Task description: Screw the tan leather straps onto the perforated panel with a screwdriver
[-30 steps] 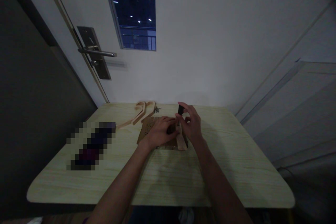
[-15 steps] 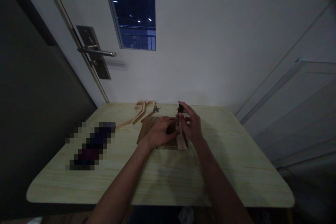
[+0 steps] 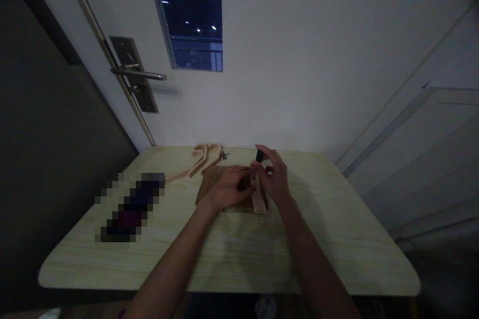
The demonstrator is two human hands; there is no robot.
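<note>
My right hand (image 3: 275,174) is closed around the short black handle of what looks like a screwdriver (image 3: 259,154). It is held nearly upright over the far end of a pale wooden piece (image 3: 258,201); its tip is hidden by my fingers. Dark holes show along the wood. My left hand (image 3: 230,187) lies over a brown, perforated board (image 3: 207,184), with thumb and fingertips against the wooden piece's left side, holding it. The wooden piece rests along the board's right end.
Curved wooden hook pieces (image 3: 204,159) lie at the back left, with a small heap of screws (image 3: 225,155) beside them. A pixelated dark object (image 3: 136,207) is on the table's left. A white door with a metal handle (image 3: 142,75) stands behind the table (image 3: 337,249).
The black handle has tilted slightly and shifted a little right as my right-hand fingers turn. My left hand and the wooden piece stay in place.
</note>
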